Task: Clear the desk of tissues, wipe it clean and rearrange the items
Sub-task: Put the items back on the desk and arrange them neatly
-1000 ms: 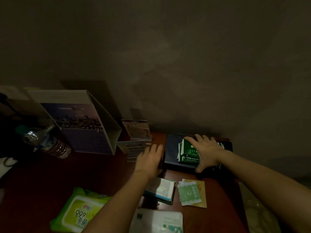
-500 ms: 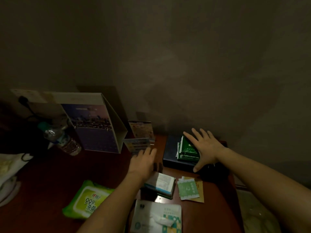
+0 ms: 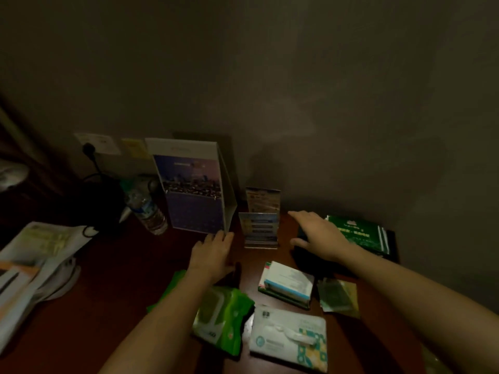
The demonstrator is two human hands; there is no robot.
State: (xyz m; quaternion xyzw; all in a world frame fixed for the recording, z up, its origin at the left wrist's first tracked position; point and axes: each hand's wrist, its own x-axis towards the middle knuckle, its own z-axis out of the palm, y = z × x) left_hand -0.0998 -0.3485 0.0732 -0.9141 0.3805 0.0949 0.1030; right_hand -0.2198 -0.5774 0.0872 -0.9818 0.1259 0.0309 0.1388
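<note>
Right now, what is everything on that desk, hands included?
desk: one, reddish-brown, under everything
desk calendar: one, white and purple, back centre
water bottle: one, clear, left of calendar
card stands: two, clear, right of calendar
black box: one, black, back right
packets: stack, green, on the black box
wet wipes pack: one, green, under left forearm
tissue pack: one, white, right of wipes
small boxes: stack, white and blue, centre
sachets: few, green and yellow, right of small boxes
papers: pile, pale, left edge
left hand: one, open, at calendar's foot
right hand: one, open, over black box's left edge
</note>
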